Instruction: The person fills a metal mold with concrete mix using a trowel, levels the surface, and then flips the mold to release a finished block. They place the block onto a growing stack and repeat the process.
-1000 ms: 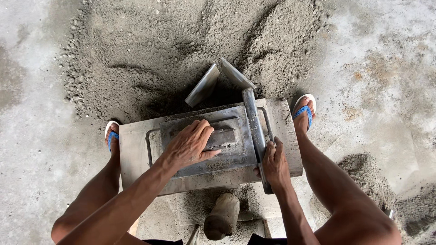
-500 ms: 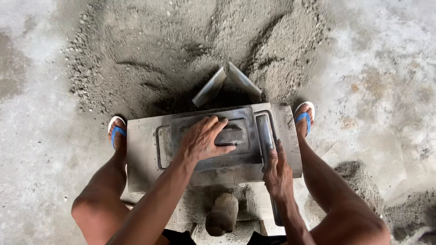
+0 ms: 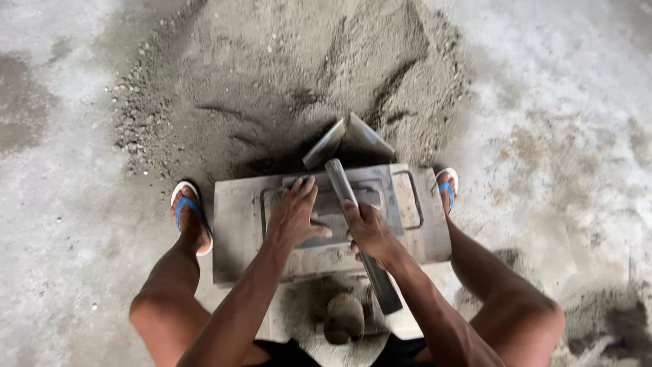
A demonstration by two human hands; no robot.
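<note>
Right hand (image 3: 370,230) fingers grip metal bar (image 3: 356,231).

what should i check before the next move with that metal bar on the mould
1. Left hand flat on the grey metal plate in the grey rectangular block mould: ok, palm down, fingers spread.
2. Right hand has a firm grip on the long grey metal bar: ok, fingers wrapped round its middle.
3. Left fingers out of the bar's path: not ok, the bar lies right beside them.
4. Feet in blue flip-flop sandals away from the mould edges: ok, one on each side.
5. Mould sits level on its support: cannot tell, the underside is hidden.
6. Two grey metal plates propped in the grey sand pile behind the mould, off the bar: ok.
</note>
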